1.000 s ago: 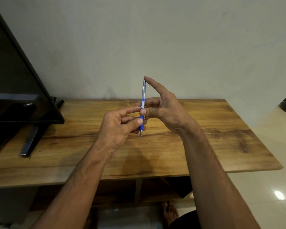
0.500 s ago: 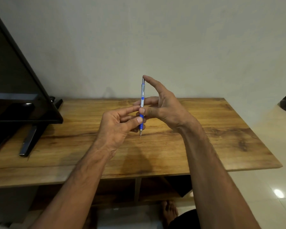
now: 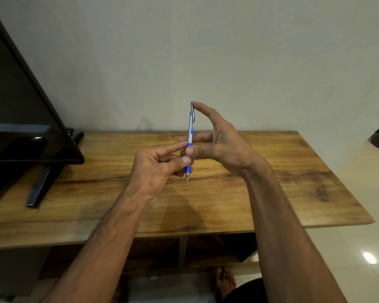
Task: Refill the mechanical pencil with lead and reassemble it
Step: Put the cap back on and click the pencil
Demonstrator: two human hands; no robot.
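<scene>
A silver mechanical pencil with a blue grip stands upright in the air above the wooden table, tip pointing down. My left hand pinches the blue grip between thumb and fingers. My right hand holds the barrel with thumb and middle fingers, and its index fingertip rests on the pencil's top end. The pencil's clip faces right. No loose lead or lead case is visible.
A black television on a slanted foot stands on the table's left part. A pale wall rises behind the table. Open shelves lie under the tabletop, a bare foot shows below, and tiled floor extends at right.
Both hands and the pencil stay almost still. The right index finger remains on the top end; any pressing movement is too small to tell.
</scene>
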